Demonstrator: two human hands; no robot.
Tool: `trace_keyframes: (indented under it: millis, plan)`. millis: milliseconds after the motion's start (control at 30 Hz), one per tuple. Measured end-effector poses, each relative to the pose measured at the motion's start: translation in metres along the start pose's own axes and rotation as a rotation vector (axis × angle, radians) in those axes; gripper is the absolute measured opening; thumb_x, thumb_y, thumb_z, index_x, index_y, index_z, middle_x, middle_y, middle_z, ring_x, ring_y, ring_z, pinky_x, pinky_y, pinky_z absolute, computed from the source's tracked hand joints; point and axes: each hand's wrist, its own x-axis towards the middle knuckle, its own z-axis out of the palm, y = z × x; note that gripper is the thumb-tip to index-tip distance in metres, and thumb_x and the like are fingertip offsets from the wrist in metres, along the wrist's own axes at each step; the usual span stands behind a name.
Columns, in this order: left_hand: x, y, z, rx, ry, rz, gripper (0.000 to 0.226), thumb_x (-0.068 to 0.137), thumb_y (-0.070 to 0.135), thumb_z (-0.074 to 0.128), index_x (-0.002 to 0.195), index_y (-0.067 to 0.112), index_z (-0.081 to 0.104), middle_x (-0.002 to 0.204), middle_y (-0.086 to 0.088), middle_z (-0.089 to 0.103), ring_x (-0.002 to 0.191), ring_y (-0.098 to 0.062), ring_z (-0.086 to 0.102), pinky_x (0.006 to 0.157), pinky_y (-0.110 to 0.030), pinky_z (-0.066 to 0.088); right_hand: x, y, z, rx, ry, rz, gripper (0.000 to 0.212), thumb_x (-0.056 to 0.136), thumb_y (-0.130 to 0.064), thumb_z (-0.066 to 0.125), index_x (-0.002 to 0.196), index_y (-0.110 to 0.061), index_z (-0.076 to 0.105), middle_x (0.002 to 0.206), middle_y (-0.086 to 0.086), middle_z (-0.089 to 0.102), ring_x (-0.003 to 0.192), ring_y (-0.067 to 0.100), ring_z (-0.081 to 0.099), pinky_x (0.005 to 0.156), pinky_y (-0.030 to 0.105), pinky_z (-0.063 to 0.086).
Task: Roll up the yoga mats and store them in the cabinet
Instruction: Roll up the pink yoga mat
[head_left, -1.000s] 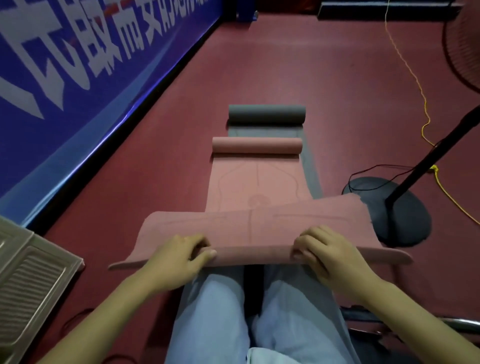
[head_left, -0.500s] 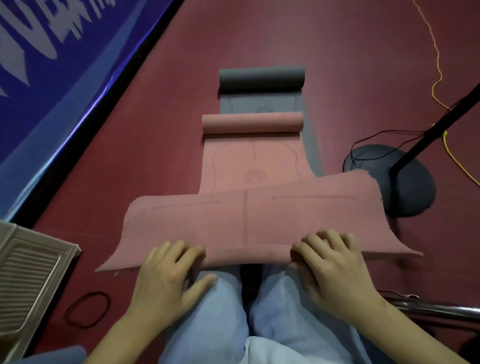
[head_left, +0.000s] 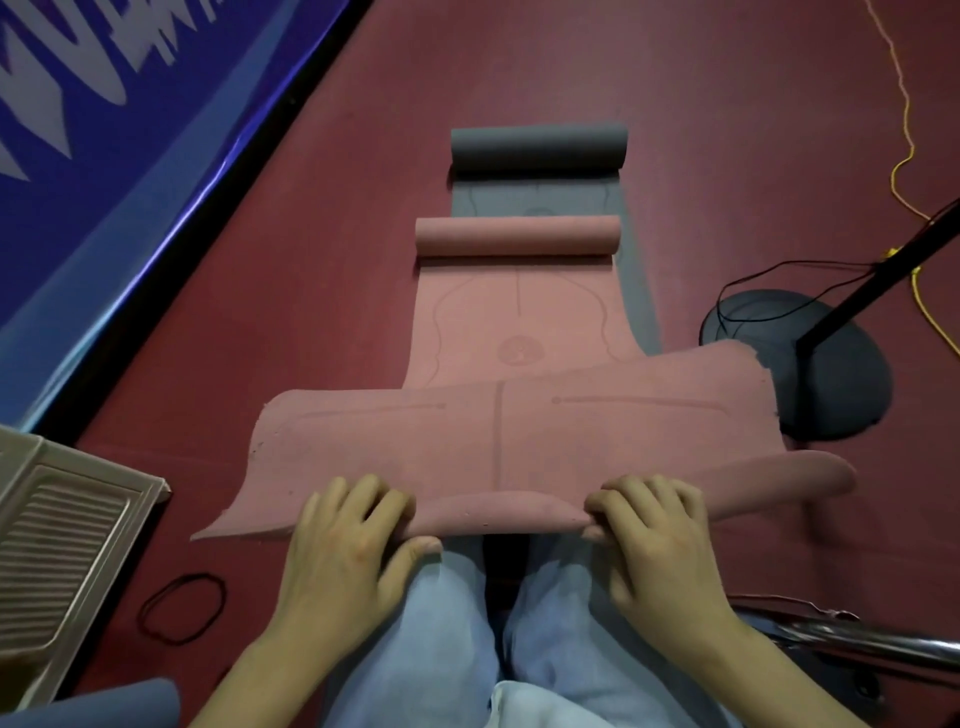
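Since a moment earlier, both thumbs tucked under the pink mat (head_left: 519, 441)'s near edge.
Left hand (head_left: 343, 545) and right hand (head_left: 654, 540) pinched its soft, matte, curling foam.

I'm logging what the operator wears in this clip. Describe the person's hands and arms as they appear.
Both the left hand and the right hand are bare: no gloves, rings, watch or wristbands visible. The forearms are also bare right to the frame's bottom edge, with no sleeve in view. Fingernails look short and unpainted. Light blue trousers show between the arms.
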Motion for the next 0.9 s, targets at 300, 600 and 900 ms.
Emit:
trace_keyframes:
  millis: [300,600,900]
  plan:
    - [0.009,0.005,0.007,0.034,0.053,-0.008,0.032,0.098,0.043,0.048,0.085,0.02,0.066,0.085,0.01,0.06,0.08,-0.02,0.047,0.076,-0.034,0.025,0.022,0.027,0.001,0.222,-0.11,0.008,0.015,0.093,-0.026,0.049,0.091,-0.021,0.063,0.088,-0.011,0.058,0.077,0.017,0.053,0.068,0.037,0.038]
    - [0.027,-0.006,0.012,-0.188,-0.063,-0.208,0.032,0.093,0.054,0.047,0.074,0.036,0.066,0.067,0.022,0.058,0.072,-0.002,0.048,0.079,-0.034,0.026,0.025,0.029,-0.001,0.424,-0.115,0.112,0.008,0.091,-0.033,0.055,0.085,-0.03,0.058,0.076,-0.018,0.058,0.07,0.007,0.053,0.063,0.03,0.043]
    - [0.034,-0.001,0.021,-0.166,0.076,-0.253,0.036,0.085,0.062,0.058,0.07,0.029,0.058,0.067,0.019,0.056,0.078,-0.012,0.05,0.08,-0.036,0.032,0.025,0.029,0.008,0.067,-0.025,-0.049,0.022,0.101,-0.027,0.048,0.092,-0.017,0.066,0.087,-0.004,0.058,0.073,0.023,0.052,0.063,0.039,0.038]
